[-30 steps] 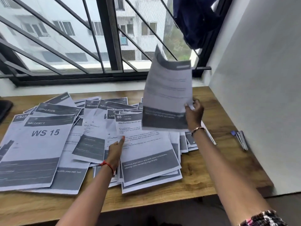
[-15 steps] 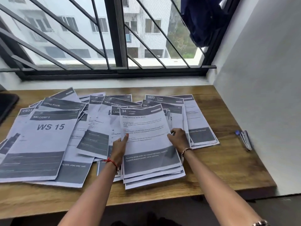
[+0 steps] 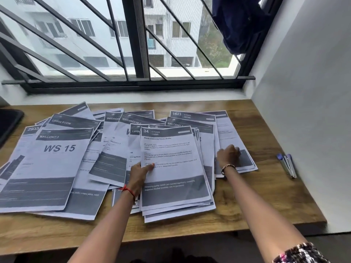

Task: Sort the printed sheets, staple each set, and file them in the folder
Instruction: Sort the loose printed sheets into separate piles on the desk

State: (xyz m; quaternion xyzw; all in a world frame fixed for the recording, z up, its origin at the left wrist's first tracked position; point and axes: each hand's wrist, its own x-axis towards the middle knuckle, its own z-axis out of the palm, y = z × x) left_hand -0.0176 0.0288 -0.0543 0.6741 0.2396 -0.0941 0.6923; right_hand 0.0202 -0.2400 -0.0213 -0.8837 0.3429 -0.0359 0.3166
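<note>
- Left fingers (image 3: 150, 166): one lies flat on the left edge of the 34 sheet (image 3: 171, 149). The rest are hidden at that edge, so the left hand (image 3: 140, 174) holds the sheet there, just left of centre frame.
- Right fingers (image 3: 235, 149): bent down onto the lower part of the right pile (image 3: 225, 133). They are blurred, so I cannot tell if they pinch a sheet or only rest on it.
- The right hand (image 3: 228, 155) is right of centre, well apart from the left hand.
- The 34 sheet, headed KITCHEN, tops the middle pile (image 3: 180, 211), whose sheets fan out at the lower edge.
- More sheets overlap across the left half of the frame, with the WS 15 sheet (image 3: 57, 158) on top at the left.
- The stapler (image 3: 288, 166) lies at the right, apart from the sheets and near the wall (image 3: 303, 111).
- All this rests on the wooden tabletop (image 3: 256, 202).
- A dark flat thing (image 3: 9, 120) shows at the left edge.
- A barred window (image 3: 136, 44) fills the top, with a dark blue cloth (image 3: 237, 21) hanging at the upper right.
</note>
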